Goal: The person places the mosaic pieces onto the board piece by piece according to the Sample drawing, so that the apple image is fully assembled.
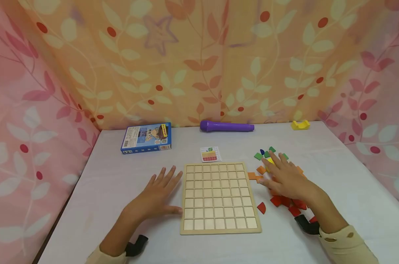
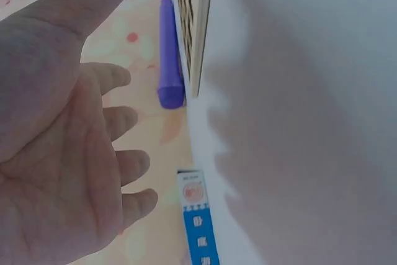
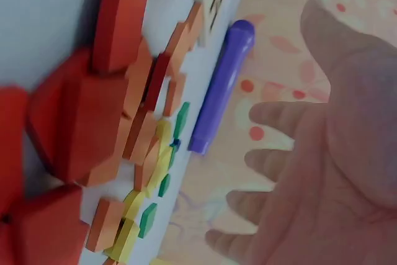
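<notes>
A wooden grid board (image 1: 220, 231) with bare square cells lies flat on the table. Just left of it is my left hand (image 1: 154, 196), fingers spread and holding nothing, the thumb tip near the board's left edge. My right hand (image 1: 286, 179) is spread over a pile of coloured blocks, palm above them and nothing gripped. Red blocks (image 3: 93, 122) lie nearest the wrist in the right wrist view, with orange blocks (image 3: 141, 136), yellow blocks (image 3: 124, 240) and green blocks (image 3: 147, 220) beyond. In the head view the hand hides part of the pile.
A small picture card (image 1: 210, 154) lies behind the board. Farther back are a blue box (image 1: 146, 138) at left, a purple microphone (image 1: 227, 127) in the middle and a yellow holder (image 1: 300, 125) at right. A red quarter-round block (image 1: 261, 208) sits beside the board. Patterned curtains (image 1: 199, 62) enclose the table.
</notes>
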Action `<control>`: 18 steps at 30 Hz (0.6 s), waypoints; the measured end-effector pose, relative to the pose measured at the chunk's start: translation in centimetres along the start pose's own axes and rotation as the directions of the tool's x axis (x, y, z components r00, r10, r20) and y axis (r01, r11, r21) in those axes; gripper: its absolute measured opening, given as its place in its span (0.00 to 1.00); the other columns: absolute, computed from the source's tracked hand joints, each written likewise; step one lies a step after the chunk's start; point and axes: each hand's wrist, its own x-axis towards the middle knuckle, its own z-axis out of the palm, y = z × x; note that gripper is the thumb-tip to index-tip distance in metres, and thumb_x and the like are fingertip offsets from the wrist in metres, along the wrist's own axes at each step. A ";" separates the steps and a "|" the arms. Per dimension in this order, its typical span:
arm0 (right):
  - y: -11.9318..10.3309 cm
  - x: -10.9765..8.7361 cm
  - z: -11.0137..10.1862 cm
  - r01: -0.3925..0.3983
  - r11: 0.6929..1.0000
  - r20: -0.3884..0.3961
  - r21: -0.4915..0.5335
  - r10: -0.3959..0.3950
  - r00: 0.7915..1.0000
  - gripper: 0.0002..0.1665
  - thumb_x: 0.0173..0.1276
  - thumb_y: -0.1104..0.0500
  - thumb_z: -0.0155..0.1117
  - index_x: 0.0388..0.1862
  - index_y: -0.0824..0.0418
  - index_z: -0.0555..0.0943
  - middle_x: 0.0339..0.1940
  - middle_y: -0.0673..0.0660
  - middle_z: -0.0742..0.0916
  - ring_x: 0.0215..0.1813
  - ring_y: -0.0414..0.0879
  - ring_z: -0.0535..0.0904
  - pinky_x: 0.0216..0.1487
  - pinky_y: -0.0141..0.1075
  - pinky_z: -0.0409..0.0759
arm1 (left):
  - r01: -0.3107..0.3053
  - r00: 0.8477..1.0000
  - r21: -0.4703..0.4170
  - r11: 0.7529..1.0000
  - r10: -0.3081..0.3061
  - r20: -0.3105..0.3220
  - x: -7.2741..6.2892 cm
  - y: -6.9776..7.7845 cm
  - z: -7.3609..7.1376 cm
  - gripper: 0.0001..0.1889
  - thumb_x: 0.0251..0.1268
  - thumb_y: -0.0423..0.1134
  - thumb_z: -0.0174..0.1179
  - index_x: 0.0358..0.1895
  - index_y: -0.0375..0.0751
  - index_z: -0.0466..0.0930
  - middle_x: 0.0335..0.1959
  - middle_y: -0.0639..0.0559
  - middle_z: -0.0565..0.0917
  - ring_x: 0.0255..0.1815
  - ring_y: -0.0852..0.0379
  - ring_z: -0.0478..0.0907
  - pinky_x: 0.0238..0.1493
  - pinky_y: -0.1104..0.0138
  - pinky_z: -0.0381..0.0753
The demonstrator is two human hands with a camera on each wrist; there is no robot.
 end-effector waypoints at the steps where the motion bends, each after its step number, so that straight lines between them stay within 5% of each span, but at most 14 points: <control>1: 0.2 0.4 -0.3 0.006 1.000 0.008 0.004 -0.007 1.000 0.46 0.73 0.37 0.59 0.77 0.66 0.62 0.79 0.73 0.56 0.75 0.79 0.46 0.66 0.74 0.49 | -0.005 1.000 -0.001 1.000 0.005 0.010 0.1 0.1 0.1 0.62 0.47 0.69 0.71 0.82 0.48 0.48 0.82 0.44 0.44 0.80 0.35 0.38 0.74 0.39 0.43; 9: 2.2 5.5 -1.4 -0.037 0.999 0.063 -0.025 0.038 0.997 0.32 0.71 0.55 0.66 0.68 0.71 0.73 0.70 0.75 0.71 0.70 0.72 0.65 0.65 0.65 0.65 | -0.067 0.992 -0.061 0.996 0.073 0.101 0.1 0.8 0.9 0.70 0.37 0.74 0.72 0.82 0.43 0.47 0.82 0.45 0.45 0.81 0.37 0.38 0.75 0.40 0.42; 18: 4.5 9.8 -1.0 -0.095 0.993 0.088 -0.074 0.101 0.991 0.17 0.69 0.67 0.64 0.56 0.67 0.84 0.57 0.66 0.84 0.62 0.65 0.76 0.65 0.61 0.69 | -0.061 0.984 -0.124 0.990 0.081 0.160 0.3 0.8 1.3 0.68 0.37 0.72 0.74 0.81 0.41 0.52 0.82 0.45 0.49 0.80 0.40 0.44 0.75 0.44 0.49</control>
